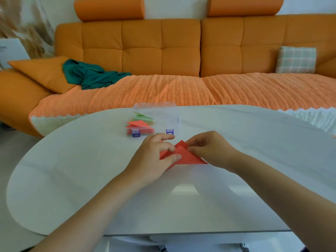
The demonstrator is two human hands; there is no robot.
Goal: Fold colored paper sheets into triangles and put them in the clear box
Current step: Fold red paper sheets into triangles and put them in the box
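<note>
An orange sofa [163, 51] is seen across the upper half of the frame, cut off at both sides, with a teal cloth [91, 75] heaped at its upper left and a plaid cushion [296, 60] at the upper right. The lower half is filled by a white table [81, 179], whose rounded left end is shown whole while its right end is cut off by the frame. Wide bare surface is left at lower left and lower centre.

A clear box [164, 120] is set at the table's far edge, centre frame, its lid raised behind it. Folded triangles are stacked in its left part, red ones [139, 123] in front of green ones [141, 115]; their number cannot be made out.

Just in front of the box, a red paper sheet [187, 158], partly folded, is held down on the table. Its left part is pinched and partly hidden by the left hand [156, 157], and its upper corner is pinched by the right hand [209, 148].
</note>
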